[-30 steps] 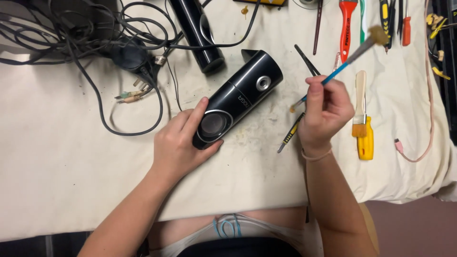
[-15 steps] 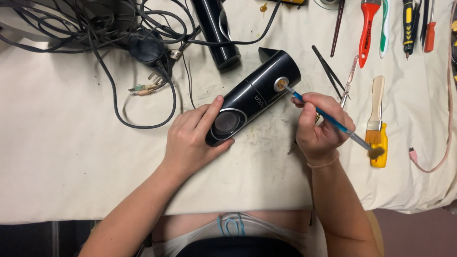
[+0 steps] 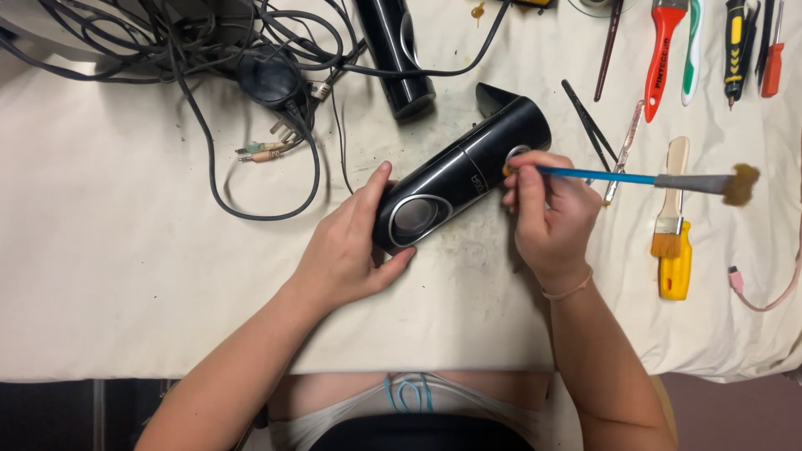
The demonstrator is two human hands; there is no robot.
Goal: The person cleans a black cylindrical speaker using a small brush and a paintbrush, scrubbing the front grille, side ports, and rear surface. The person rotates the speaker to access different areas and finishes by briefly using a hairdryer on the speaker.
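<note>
Black cylinder speakers: two, one lying slantwise mid-desk [image 3: 464, 179], one at the top edge [image 3: 394, 54].

Brushes: two, one thin with a blue handle [image 3: 635, 178], one flat with a pale wooden handle [image 3: 671, 200].

Yellow utility knife [image 3: 675, 267]: one.

Black tweezers [image 3: 586, 125]: one pair.

Red-handled tool [image 3: 660, 54]: one.

Black-and-yellow-handled screwdriver [image 3: 735, 46]: one.

Green-and-white toothbrush [image 3: 692, 50]: one.

Black plug adapter [image 3: 269, 79]: one, among a tangle of black cables [image 3: 209, 150], count not clear.

Pink cable [image 3: 773, 292]: one.

Hands: two, left [image 3: 347, 250] and right [image 3: 547, 213].

Desk [image 3: 125, 276]: one, covered in white cloth.
</note>
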